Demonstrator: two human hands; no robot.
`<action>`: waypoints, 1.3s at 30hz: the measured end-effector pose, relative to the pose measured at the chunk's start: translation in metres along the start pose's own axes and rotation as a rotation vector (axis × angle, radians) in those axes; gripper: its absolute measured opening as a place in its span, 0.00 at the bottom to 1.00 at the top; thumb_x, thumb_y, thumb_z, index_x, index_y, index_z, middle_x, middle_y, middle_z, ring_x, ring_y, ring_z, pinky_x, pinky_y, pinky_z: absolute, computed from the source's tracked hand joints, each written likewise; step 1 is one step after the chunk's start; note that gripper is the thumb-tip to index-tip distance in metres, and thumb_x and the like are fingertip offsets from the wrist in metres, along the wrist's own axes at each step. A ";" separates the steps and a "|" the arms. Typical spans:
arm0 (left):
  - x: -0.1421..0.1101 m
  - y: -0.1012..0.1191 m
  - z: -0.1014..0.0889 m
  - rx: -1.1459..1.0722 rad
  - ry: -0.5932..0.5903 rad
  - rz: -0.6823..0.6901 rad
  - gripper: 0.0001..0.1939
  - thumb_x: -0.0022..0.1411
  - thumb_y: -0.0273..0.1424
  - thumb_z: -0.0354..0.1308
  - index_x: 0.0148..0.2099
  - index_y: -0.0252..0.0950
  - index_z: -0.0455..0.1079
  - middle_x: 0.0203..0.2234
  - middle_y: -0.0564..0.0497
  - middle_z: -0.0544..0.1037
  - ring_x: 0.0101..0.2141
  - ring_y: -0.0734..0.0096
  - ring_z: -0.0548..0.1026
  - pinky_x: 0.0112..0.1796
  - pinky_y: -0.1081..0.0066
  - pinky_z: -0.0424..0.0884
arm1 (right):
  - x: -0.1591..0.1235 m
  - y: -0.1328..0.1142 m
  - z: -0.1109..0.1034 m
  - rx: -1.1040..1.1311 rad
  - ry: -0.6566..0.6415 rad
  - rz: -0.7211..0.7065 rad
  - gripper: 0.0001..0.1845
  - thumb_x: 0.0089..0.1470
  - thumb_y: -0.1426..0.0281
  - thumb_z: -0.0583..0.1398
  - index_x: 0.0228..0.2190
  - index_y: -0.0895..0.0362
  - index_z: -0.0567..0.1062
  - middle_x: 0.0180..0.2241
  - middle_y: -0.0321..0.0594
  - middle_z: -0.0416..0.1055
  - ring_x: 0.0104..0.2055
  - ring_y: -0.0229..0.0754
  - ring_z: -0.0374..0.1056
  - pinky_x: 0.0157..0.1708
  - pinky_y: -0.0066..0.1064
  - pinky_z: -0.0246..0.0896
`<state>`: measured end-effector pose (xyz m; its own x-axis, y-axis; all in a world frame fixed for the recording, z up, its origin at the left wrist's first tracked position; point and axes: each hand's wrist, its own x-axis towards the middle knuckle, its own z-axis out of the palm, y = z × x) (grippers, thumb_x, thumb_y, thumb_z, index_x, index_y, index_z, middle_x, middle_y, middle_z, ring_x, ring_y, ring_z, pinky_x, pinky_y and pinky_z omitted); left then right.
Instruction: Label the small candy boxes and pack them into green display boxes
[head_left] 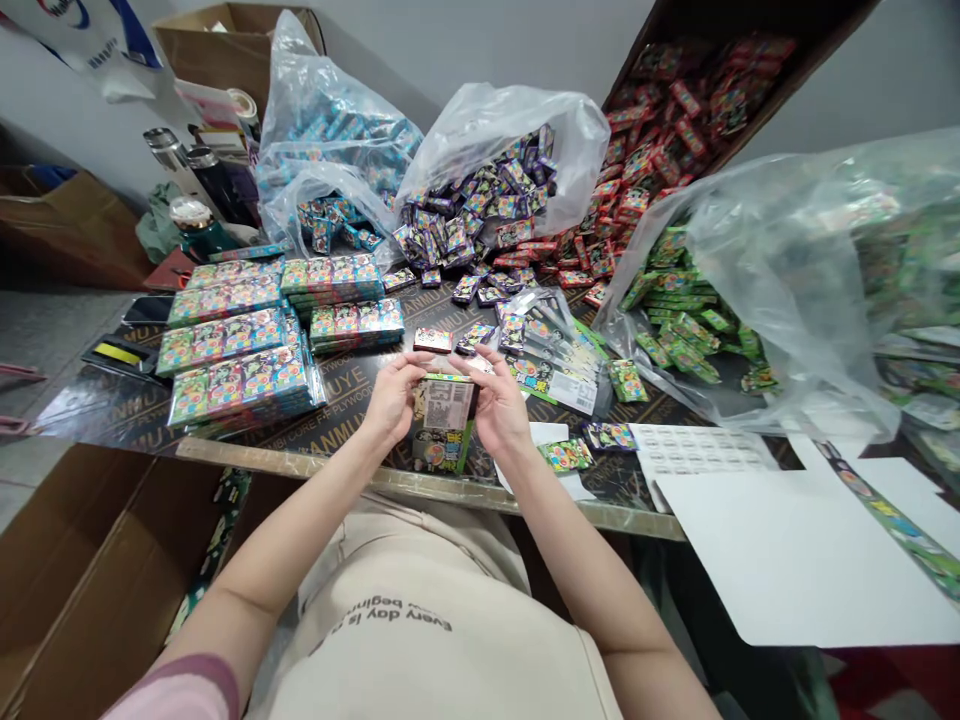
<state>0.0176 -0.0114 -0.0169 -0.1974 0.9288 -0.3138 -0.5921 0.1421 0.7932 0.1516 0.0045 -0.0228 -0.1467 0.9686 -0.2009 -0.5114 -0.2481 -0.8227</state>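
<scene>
My left hand (393,402) and my right hand (501,408) pinch the two upper corners of a printed pouch (444,425) with a see-through window and green and black print. The pouch hangs just above the table's front edge, and I cannot tell what is inside. Just beyond my fingertips lie a small red and white packet (433,340) and a purple packet (475,338). A pile of similar flat pouches (551,370) lies to the right of my right hand. Near my right wrist are a green packet (565,455) and a purple packet (609,436).
Wrapped multi-colour stacks (232,370) stand at left. Clear bags hold blue packets (337,130), purple packets (480,200) and green packets (682,320). Red packets (637,180) spill from a carton at the back. White card (810,550) overhangs at right; an open carton (82,560) sits below left.
</scene>
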 end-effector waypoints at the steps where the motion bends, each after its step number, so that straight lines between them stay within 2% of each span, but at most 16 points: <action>1: -0.001 0.000 0.002 -0.009 -0.018 0.074 0.10 0.38 0.24 0.59 0.28 0.33 0.75 0.21 0.54 0.77 0.23 0.76 0.72 0.29 0.76 0.67 | 0.001 0.001 -0.001 -0.019 -0.016 -0.006 0.22 0.40 0.71 0.63 0.41 0.51 0.68 0.32 0.33 0.79 0.36 0.44 0.75 0.38 0.38 0.69; 3: -0.005 -0.002 0.004 0.000 -0.018 0.241 0.06 0.41 0.24 0.59 0.26 0.34 0.75 0.23 0.53 0.78 0.27 0.74 0.74 0.35 0.74 0.69 | 0.002 0.003 -0.004 -0.078 -0.026 -0.087 0.14 0.41 0.73 0.63 0.34 0.53 0.73 0.31 0.35 0.79 0.36 0.43 0.75 0.41 0.38 0.68; 5: -0.008 -0.005 0.002 0.098 0.004 0.384 0.02 0.44 0.27 0.62 0.25 0.35 0.75 0.25 0.52 0.79 0.30 0.73 0.75 0.38 0.72 0.69 | 0.001 0.005 -0.007 -0.189 -0.020 -0.241 0.06 0.44 0.71 0.64 0.29 0.54 0.76 0.32 0.36 0.79 0.37 0.43 0.74 0.44 0.38 0.67; 7: -0.009 -0.006 -0.002 0.247 0.001 0.444 0.04 0.46 0.29 0.66 0.26 0.35 0.76 0.25 0.51 0.80 0.30 0.72 0.75 0.38 0.72 0.70 | -0.002 0.006 -0.010 -0.331 -0.034 -0.391 0.04 0.47 0.69 0.64 0.29 0.53 0.79 0.35 0.37 0.79 0.41 0.43 0.73 0.47 0.38 0.66; 9: -0.007 -0.001 -0.007 0.373 -0.041 0.413 0.07 0.43 0.30 0.69 0.28 0.34 0.77 0.25 0.50 0.80 0.29 0.71 0.75 0.36 0.71 0.70 | -0.005 0.004 -0.013 -0.445 -0.040 -0.469 0.05 0.48 0.66 0.65 0.30 0.51 0.80 0.36 0.38 0.79 0.42 0.44 0.73 0.48 0.39 0.66; 12: -0.001 0.011 -0.011 0.452 -0.125 0.291 0.12 0.39 0.31 0.71 0.30 0.33 0.78 0.26 0.49 0.80 0.28 0.70 0.76 0.35 0.71 0.71 | -0.004 -0.002 -0.016 -0.524 -0.030 -0.423 0.07 0.47 0.63 0.66 0.30 0.52 0.80 0.33 0.38 0.79 0.37 0.43 0.73 0.41 0.37 0.68; 15: 0.002 0.024 -0.009 0.525 -0.164 0.220 0.13 0.38 0.33 0.71 0.28 0.32 0.78 0.23 0.49 0.80 0.25 0.71 0.75 0.31 0.71 0.71 | 0.003 -0.011 -0.018 -0.539 -0.078 -0.323 0.10 0.43 0.62 0.68 0.28 0.54 0.80 0.29 0.37 0.78 0.31 0.40 0.72 0.34 0.32 0.68; 19: -0.004 0.032 -0.003 0.701 -0.249 0.288 0.07 0.42 0.32 0.69 0.24 0.32 0.77 0.20 0.49 0.78 0.23 0.71 0.73 0.29 0.72 0.69 | 0.009 -0.019 -0.022 -0.540 -0.143 -0.260 0.11 0.41 0.62 0.69 0.24 0.56 0.79 0.24 0.36 0.75 0.27 0.37 0.69 0.31 0.31 0.66; 22: -0.012 0.032 -0.003 0.769 -0.283 0.396 0.05 0.44 0.30 0.68 0.23 0.34 0.77 0.23 0.48 0.79 0.27 0.68 0.75 0.33 0.71 0.70 | 0.001 -0.024 -0.026 -0.576 -0.168 -0.285 0.10 0.42 0.60 0.69 0.24 0.55 0.80 0.25 0.36 0.76 0.28 0.40 0.70 0.35 0.34 0.67; 24: -0.015 0.031 -0.006 0.782 -0.296 0.461 0.05 0.42 0.30 0.70 0.23 0.36 0.76 0.26 0.47 0.80 0.31 0.65 0.76 0.37 0.69 0.70 | -0.006 -0.028 -0.029 -0.617 -0.208 -0.331 0.11 0.46 0.58 0.67 0.26 0.53 0.81 0.29 0.38 0.77 0.35 0.43 0.72 0.43 0.39 0.67; 26: -0.014 0.030 -0.011 0.840 -0.349 0.520 0.05 0.43 0.30 0.70 0.24 0.38 0.76 0.28 0.47 0.80 0.32 0.64 0.76 0.39 0.68 0.69 | -0.013 -0.034 -0.036 -0.664 -0.295 -0.336 0.12 0.50 0.56 0.64 0.31 0.50 0.82 0.37 0.38 0.78 0.45 0.46 0.72 0.52 0.43 0.62; 28: -0.011 0.029 -0.016 0.938 -0.411 0.594 0.04 0.47 0.32 0.68 0.26 0.39 0.77 0.28 0.48 0.80 0.33 0.64 0.76 0.39 0.68 0.69 | -0.016 -0.040 -0.047 -0.692 -0.338 -0.322 0.16 0.52 0.54 0.62 0.38 0.48 0.81 0.46 0.38 0.76 0.51 0.47 0.69 0.55 0.45 0.59; 31: -0.009 0.028 -0.021 1.091 -0.479 0.710 0.06 0.55 0.32 0.61 0.35 0.40 0.79 0.28 0.48 0.78 0.31 0.67 0.74 0.36 0.70 0.68 | -0.013 -0.048 -0.077 -0.789 -0.198 -0.401 0.18 0.53 0.56 0.62 0.45 0.47 0.77 0.50 0.39 0.71 0.50 0.46 0.68 0.53 0.43 0.61; 33: -0.011 0.027 -0.021 1.155 -0.522 0.766 0.10 0.58 0.32 0.57 0.41 0.42 0.79 0.30 0.48 0.77 0.30 0.68 0.73 0.34 0.70 0.68 | -0.009 -0.048 -0.105 -0.963 -0.109 -0.480 0.16 0.51 0.61 0.64 0.43 0.48 0.78 0.48 0.40 0.72 0.50 0.47 0.67 0.53 0.44 0.60; 36: -0.008 0.024 -0.024 1.194 -0.564 0.807 0.12 0.60 0.32 0.55 0.42 0.44 0.79 0.31 0.48 0.76 0.31 0.68 0.73 0.33 0.70 0.68 | -0.004 -0.045 -0.149 -1.266 -0.060 -0.490 0.10 0.50 0.68 0.63 0.37 0.53 0.80 0.44 0.45 0.74 0.50 0.51 0.67 0.53 0.48 0.57; 39: 0.016 0.021 -0.035 1.204 -0.501 0.780 0.12 0.59 0.34 0.55 0.42 0.42 0.79 0.30 0.48 0.75 0.31 0.67 0.73 0.33 0.70 0.67 | -0.008 -0.041 -0.182 -1.452 0.070 -0.470 0.10 0.52 0.70 0.59 0.36 0.56 0.79 0.41 0.48 0.75 0.48 0.52 0.67 0.50 0.49 0.59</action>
<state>-0.0253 -0.0054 -0.0235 0.2746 0.8831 0.3804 0.5514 -0.4687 0.6901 0.3280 0.0099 -0.0840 -0.1530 0.9612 0.2293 0.7532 0.2637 -0.6026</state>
